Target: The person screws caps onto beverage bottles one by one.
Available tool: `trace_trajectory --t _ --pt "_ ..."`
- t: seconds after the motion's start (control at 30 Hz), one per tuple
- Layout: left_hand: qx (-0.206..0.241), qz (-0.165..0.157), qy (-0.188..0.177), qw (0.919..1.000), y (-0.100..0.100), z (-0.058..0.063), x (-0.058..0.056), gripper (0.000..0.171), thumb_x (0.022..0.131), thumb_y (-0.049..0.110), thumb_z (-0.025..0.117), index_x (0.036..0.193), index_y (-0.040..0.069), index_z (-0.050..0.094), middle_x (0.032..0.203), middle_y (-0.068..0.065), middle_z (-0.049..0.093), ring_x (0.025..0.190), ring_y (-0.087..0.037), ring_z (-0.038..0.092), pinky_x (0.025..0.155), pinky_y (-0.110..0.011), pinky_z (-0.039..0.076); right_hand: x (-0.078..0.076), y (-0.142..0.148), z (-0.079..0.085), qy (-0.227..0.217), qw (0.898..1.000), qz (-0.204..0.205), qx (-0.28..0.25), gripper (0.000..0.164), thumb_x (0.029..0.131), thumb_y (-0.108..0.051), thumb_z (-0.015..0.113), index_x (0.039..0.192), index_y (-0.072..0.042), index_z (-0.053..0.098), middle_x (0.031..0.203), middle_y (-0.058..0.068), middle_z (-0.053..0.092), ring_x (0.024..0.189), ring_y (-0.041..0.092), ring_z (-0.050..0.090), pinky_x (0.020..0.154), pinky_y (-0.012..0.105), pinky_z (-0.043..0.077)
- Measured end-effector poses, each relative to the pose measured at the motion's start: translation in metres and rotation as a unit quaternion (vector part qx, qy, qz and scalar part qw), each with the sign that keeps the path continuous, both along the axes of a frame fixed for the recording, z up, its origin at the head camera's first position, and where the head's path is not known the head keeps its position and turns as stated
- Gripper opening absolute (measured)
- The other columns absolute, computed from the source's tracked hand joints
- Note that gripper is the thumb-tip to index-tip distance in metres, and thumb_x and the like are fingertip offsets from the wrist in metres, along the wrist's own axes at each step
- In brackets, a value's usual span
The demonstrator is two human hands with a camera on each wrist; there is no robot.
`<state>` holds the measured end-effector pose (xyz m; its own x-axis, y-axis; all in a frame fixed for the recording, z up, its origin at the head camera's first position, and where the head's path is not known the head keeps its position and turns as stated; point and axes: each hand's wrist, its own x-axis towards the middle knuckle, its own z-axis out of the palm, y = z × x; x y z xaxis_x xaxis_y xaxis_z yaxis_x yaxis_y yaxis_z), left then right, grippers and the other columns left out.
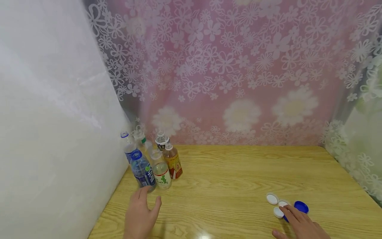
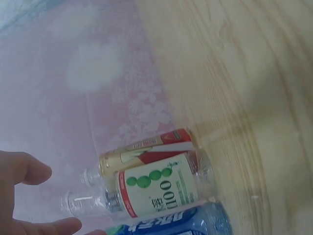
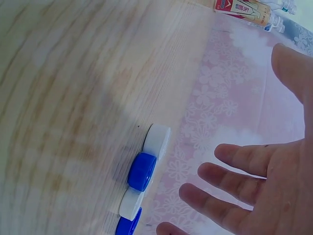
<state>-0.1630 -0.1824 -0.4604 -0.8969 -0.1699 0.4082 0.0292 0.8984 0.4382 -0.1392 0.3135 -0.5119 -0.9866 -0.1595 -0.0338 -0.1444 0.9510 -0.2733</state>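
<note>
Bottles (image 1: 156,162) are standing clustered just beyond the left hand (image 1: 139,214), whose fingers and thumb are hanging apart and relaxed. The blue-labelled bottle (image 1: 143,171) is standing straight ahead of those fingertips; whether they are touching it, I cannot tell. Ahead and right of that hand, the green-dotted bottle (image 1: 161,174) is standing, with the red-and-yellow bottle (image 1: 173,161) showing behind its right side. The right hand (image 1: 305,224) is hovering above the caps (image 1: 278,212), its fingers loosely extended and showing apart from them in the right wrist view. One blue cap (image 1: 301,207) is lying just beyond its fingers, a second blue cap (image 1: 285,218) is peeking out beneath them, and white caps (image 1: 272,199) are lying ahead and left. The wooden table (image 1: 223,179) is stretching between both hands.
</note>
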Motion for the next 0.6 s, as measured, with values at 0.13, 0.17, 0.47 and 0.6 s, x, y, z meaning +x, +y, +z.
trace_trajectory --t 0.13,0.17,0.47,0.6 --pt "0.018 0.020 0.007 0.9996 -0.011 0.001 -0.007 0.049 0.089 0.031 0.072 0.123 -0.002 0.063 0.119 -0.022 0.065 0.113 -0.041 0.060 0.092 -0.056 0.051 0.002 0.000 -0.002 0.009 1.000 -0.001 0.001 0.085 0.086 -0.071 0.062 0.139 -0.006 0.056 0.140 0.017 0.054 0.118 0.051 0.056 0.062 0.054 0.051" --pt "0.022 0.025 0.008 0.9994 -0.014 0.002 -0.009 0.049 0.090 0.031 0.072 0.124 -0.004 0.062 0.120 -0.024 0.065 0.114 -0.042 0.059 0.093 -0.057 0.050 0.002 0.000 -0.003 0.010 1.000 -0.002 0.002 0.085 0.086 -0.071 0.062 0.140 -0.006 0.056 0.140 0.017 0.054 0.118 0.051 0.056 0.062 0.054 0.051" --pt "0.082 0.064 0.021 0.9944 -0.036 -0.003 -0.029 0.064 0.091 0.028 0.070 0.136 -0.010 0.045 0.121 -0.029 0.048 0.108 -0.044 0.053 0.085 -0.057 0.046 0.004 0.000 -0.006 0.018 1.000 -0.012 0.017 0.087 0.084 -0.074 0.061 0.140 -0.007 0.057 0.138 0.017 0.056 0.118 0.050 0.056 0.064 0.057 0.052" --pt "0.116 0.081 0.042 0.9891 -0.043 -0.006 -0.039 0.077 0.088 0.028 0.074 0.144 -0.008 0.034 0.124 -0.028 0.042 0.110 -0.043 0.047 0.084 -0.056 0.043 0.004 0.000 -0.006 0.008 0.999 -0.014 0.029 0.088 0.083 -0.076 0.060 0.139 -0.008 0.058 0.137 0.015 0.057 0.119 0.048 0.057 0.066 0.058 0.052"
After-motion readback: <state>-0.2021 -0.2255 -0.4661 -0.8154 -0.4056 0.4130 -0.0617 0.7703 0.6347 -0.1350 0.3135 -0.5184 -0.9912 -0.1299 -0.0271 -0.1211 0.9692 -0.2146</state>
